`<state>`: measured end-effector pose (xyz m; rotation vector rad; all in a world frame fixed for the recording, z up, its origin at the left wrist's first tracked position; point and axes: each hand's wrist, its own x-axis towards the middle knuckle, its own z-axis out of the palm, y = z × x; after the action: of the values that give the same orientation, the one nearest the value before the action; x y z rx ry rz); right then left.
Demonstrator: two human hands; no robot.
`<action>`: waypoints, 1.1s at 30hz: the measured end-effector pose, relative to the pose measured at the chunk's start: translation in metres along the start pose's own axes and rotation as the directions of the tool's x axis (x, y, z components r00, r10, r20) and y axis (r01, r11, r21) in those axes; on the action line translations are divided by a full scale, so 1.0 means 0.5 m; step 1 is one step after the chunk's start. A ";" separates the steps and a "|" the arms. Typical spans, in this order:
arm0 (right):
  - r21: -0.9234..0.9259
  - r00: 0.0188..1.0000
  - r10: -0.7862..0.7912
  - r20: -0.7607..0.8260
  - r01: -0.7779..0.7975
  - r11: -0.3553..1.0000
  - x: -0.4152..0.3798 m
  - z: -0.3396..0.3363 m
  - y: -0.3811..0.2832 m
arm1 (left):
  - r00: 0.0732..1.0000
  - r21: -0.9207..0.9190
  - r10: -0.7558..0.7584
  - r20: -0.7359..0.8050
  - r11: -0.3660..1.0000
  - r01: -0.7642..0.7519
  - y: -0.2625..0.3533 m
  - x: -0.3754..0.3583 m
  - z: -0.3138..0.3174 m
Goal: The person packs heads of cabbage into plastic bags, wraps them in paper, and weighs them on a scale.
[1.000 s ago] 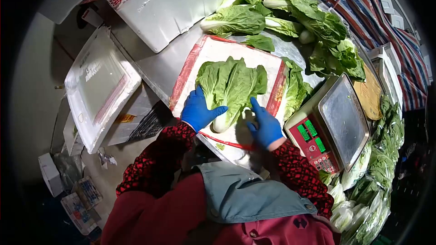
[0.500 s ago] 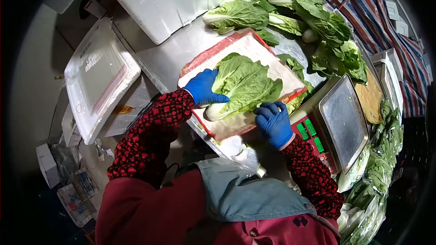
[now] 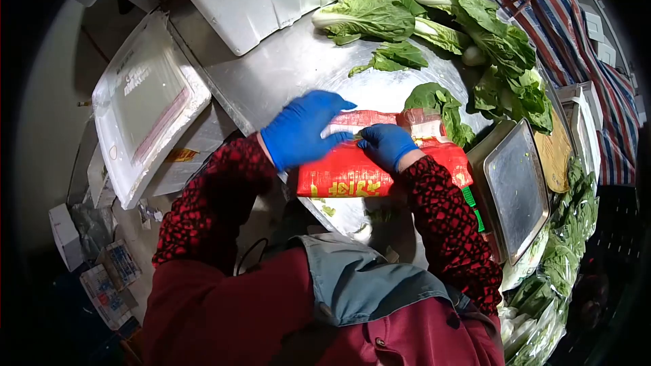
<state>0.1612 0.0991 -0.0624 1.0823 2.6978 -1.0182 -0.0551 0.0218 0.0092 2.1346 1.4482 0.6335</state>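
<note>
A red woven sack (image 3: 352, 169) with yellow print lies folded over on the metal table, its red side outward. My right hand (image 3: 390, 146), in a blue glove, is closed at the middle of the sack, fingertips pinching its upper fold. My left hand (image 3: 302, 129), also gloved in blue and slightly blurred, is over the sack's left end with thumb and fingers apart. Its thumb tip comes close to the right fingertips. The leafy cabbage held earlier is out of sight; whether it lies inside the fold cannot be seen.
Several leafy cabbages (image 3: 373, 17) lie at the back of the metal table (image 3: 271, 74), with loose leaves (image 3: 393, 57) before them. A scale (image 3: 512, 190) stands right, bagged greens (image 3: 566, 251) beyond it. A white foam box (image 3: 264, 0) is behind; a foam lid (image 3: 146, 108) leans left.
The sack was spread flat with the cabbage on it and my left hand on the cabbage. Now the sack is folded over, the cabbage is hidden, and my right hand has moved up and left.
</note>
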 end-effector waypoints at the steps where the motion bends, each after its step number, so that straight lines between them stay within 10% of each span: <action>1: 0.032 0.997 -0.020 0.076 0.017 0.999 0.018 0.000 0.011 | 0.982 0.099 0.054 0.180 0.992 -0.073 0.062 -0.014 -0.001; 5: -0.100 0.987 0.017 0.158 -0.001 0.995 0.054 -0.007 0.023 | 0.971 0.471 -0.068 0.229 0.881 -0.049 0.084 -0.059 0.135; 8: 0.039 0.978 -0.038 -0.204 0.047 0.998 0.077 -0.033 0.026 | 0.980 0.420 -0.010 0.201 0.904 -0.077 0.060 -0.059 0.137; 10: -0.289 0.913 -0.198 -0.356 0.094 0.953 0.097 -0.034 0.025 | 0.982 0.422 -0.009 0.189 0.904 -0.073 0.053 -0.058 0.147; 13: -0.394 0.996 -0.008 -0.088 -0.027 0.919 0.123 -0.016 0.031 | 0.986 0.423 -0.002 0.167 0.903 -0.069 0.057 -0.064 0.147; 17: -0.221 0.932 -0.302 -0.200 0.258 0.941 0.056 -0.015 0.017 | 0.990 0.378 -0.007 0.140 0.925 -0.047 0.058 -0.077 0.139; 21: -0.492 0.775 -0.604 -0.185 0.459 0.740 -0.087 -0.048 -0.109 | 0.976 0.328 0.215 0.023 0.921 -0.210 0.084 -0.131 0.100; 26: -0.554 0.745 -0.647 -0.162 0.474 0.685 -0.202 -0.041 -0.210 | 0.963 0.305 0.257 0.086 0.913 -0.271 0.177 -0.203 0.016; 29: -0.342 0.800 -0.599 -0.046 0.551 0.761 -0.249 -0.024 -0.219 | 0.910 0.189 0.250 0.332 0.927 -0.324 0.173 -0.236 0.058; 31: 0.297 0.927 -0.340 -0.157 0.373 0.879 -0.272 0.033 -0.188 | 0.933 0.343 0.324 0.157 0.868 -0.359 0.173 -0.264 0.099; 33: 0.713 0.985 -0.166 0.035 0.092 0.695 -0.286 0.078 -0.153 | 0.942 0.396 0.292 0.163 0.855 -0.334 0.180 -0.285 0.102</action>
<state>0.2131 -0.0504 -0.0090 0.8567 2.3338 -2.1950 -0.0067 -0.1476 0.0104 2.7346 1.2777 0.3372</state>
